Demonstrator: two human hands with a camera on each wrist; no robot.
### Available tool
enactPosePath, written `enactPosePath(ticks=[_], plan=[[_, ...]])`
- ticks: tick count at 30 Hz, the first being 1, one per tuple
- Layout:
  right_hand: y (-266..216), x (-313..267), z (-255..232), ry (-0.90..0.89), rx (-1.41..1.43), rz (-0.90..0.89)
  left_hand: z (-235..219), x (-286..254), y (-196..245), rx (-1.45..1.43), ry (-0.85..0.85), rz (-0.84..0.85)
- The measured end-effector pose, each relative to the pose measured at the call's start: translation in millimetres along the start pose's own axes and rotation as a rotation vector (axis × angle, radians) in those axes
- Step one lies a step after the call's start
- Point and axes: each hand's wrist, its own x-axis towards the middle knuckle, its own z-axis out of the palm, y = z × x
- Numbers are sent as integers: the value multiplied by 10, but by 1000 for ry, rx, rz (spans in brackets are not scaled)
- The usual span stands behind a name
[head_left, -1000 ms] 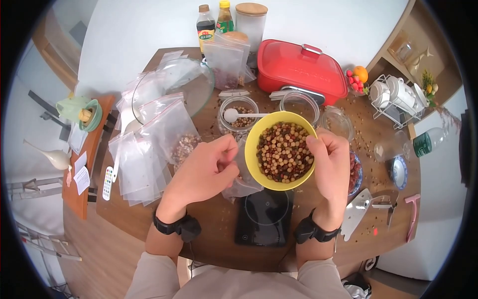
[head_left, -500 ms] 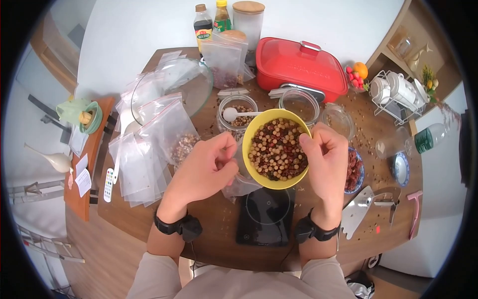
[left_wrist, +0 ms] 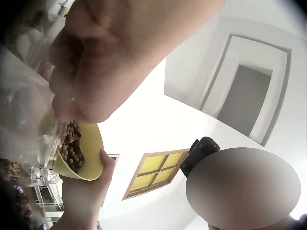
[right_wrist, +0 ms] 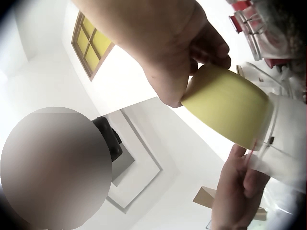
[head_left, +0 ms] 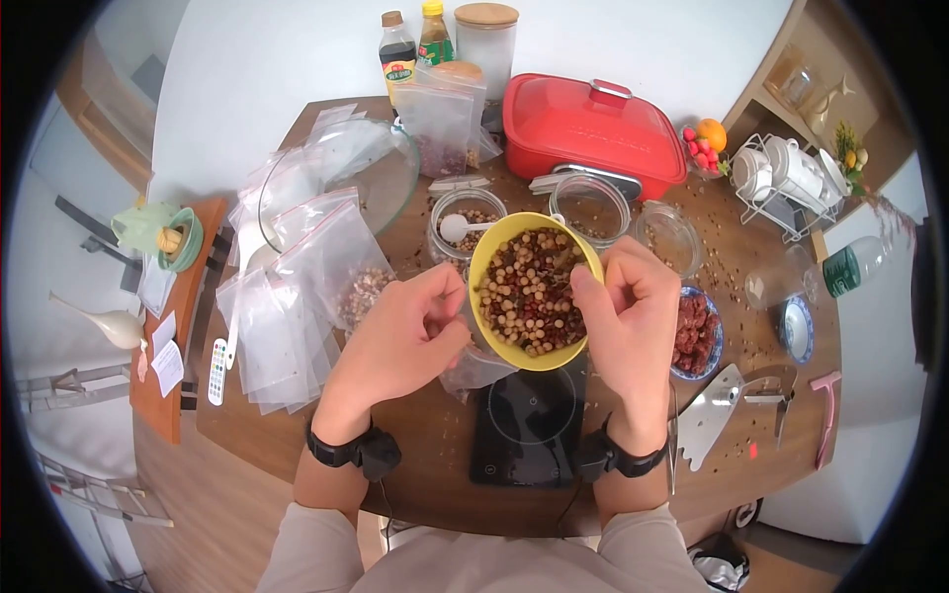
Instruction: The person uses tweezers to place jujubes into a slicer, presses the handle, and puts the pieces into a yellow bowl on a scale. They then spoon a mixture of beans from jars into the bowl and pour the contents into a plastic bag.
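Note:
My right hand (head_left: 630, 321) grips the rim of a yellow bowl (right_wrist: 225, 105), thumb at the inner edge. Tan round peppercorns (head_left: 524, 306) mixed with dark red bits fill the bowl, which leans leftward. Curled fingers of my left hand (head_left: 395, 336) pinch the edge of a clear zip bag (right_wrist: 288, 139) with a red seal line. The bowl's rim lies right at this bag in both wrist views. In the head view most of the bag is hidden behind the bowl and left hand; its lower part (head_left: 479, 376) shows over the table.
Behind the bowl stands a glass jar (head_left: 465, 222) with a white spoon across it, beside another open jar (head_left: 593, 212). A black induction cooktop (head_left: 529, 445) lies below. Clear zip bags (head_left: 272, 341) spread leftward; a blue-rimmed bowl (head_left: 714, 366) of dark red pieces and a red cooker (head_left: 593, 138) are rightward.
My right hand has moved the yellow bowl left and tipped it further toward the bag, and the peppercorns have shifted in it. My left hand stays almost in place.

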Motion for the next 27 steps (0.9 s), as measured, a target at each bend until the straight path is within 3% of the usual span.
enactPosePath(ticks=[27], plan=[[-30, 3, 17, 1, -31, -104, 7, 2, -6, 4, 33, -2]])
